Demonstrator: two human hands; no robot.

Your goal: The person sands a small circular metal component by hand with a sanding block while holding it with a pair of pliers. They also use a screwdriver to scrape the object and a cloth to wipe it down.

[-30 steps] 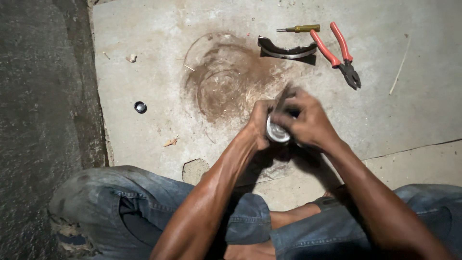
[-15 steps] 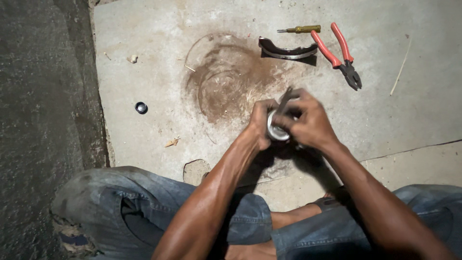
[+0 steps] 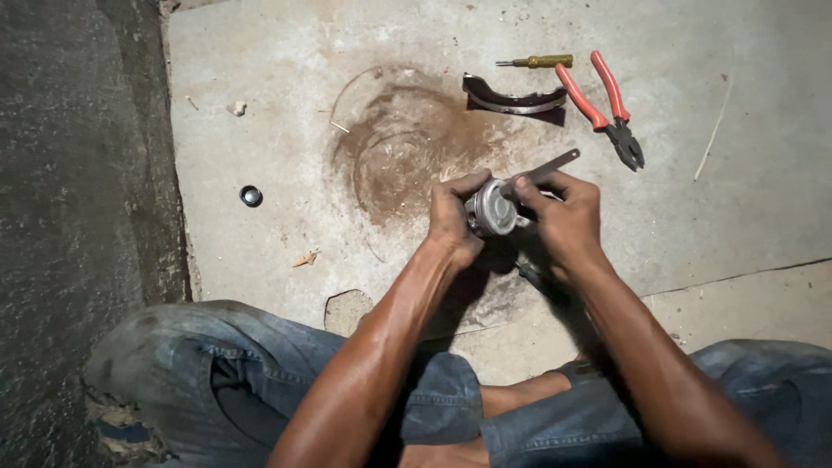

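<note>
Fingers of my left hand (image 3: 452,217) wrap a round, dull-silver metal cylinder (image 3: 493,208) at the centre of the frame, hiding its lower body, while my right hand (image 3: 564,218) pinches a thin flat metal strip (image 3: 546,169) against its top edge. Upper right on the stained, gritty concrete floor (image 3: 286,121) lie a curved brake shoe (image 3: 511,97), red-handled pliers (image 3: 604,100) and a yellow-handled screwdriver (image 3: 537,61); a small dark ring (image 3: 250,196) at left is hard to identify.
</note>
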